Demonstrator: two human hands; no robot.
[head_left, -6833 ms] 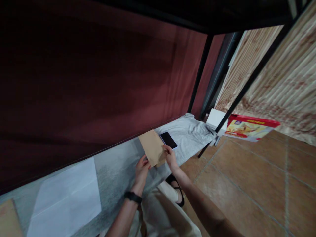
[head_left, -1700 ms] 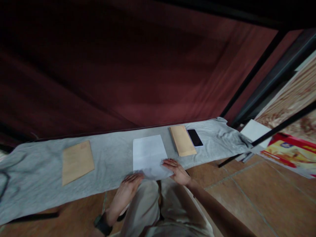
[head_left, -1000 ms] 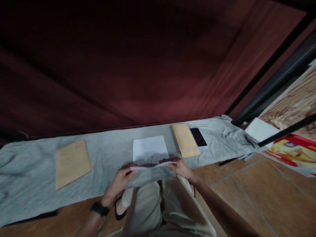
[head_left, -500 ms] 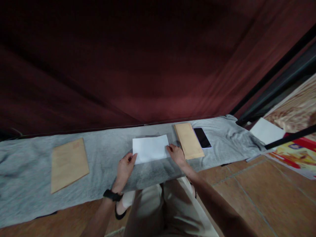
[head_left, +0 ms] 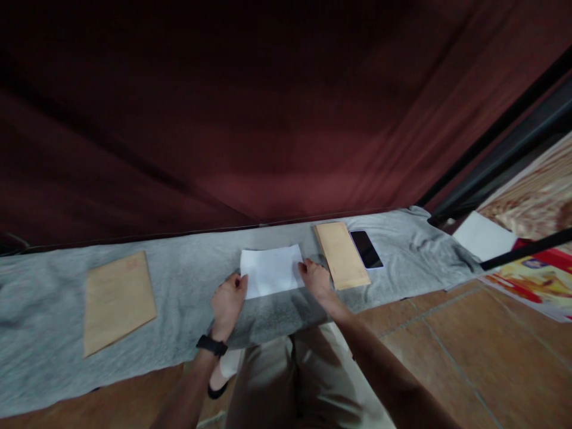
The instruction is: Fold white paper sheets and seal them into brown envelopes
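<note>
A white sheet of paper [head_left: 271,271], wider than it is deep, is spread between my hands over the grey cloth [head_left: 187,286]. My left hand [head_left: 229,300] pinches its left edge near the lower corner, thumb on top. At the opposite edge, my right hand [head_left: 316,279] grips the paper with bent fingers. Just right of that hand lies a stack of brown envelopes [head_left: 343,255]. Another brown envelope [head_left: 120,302] rests flat on the cloth, well to the left of my left hand.
A dark-screened phone [head_left: 366,249] lies beside the envelope stack. Behind the cloth hangs a dark red curtain [head_left: 277,149]. On the right are black bars [head_left: 500,131], white sheets [head_left: 485,236] and a colourful printed box [head_left: 536,283]. Brown floor tiles [head_left: 447,345] show below.
The paper's right edge and my right hand have shifted slightly left, and the sheet looks a little bowed. My left wrist has turned slightly. The left envelope appears further left as the view shifts.
</note>
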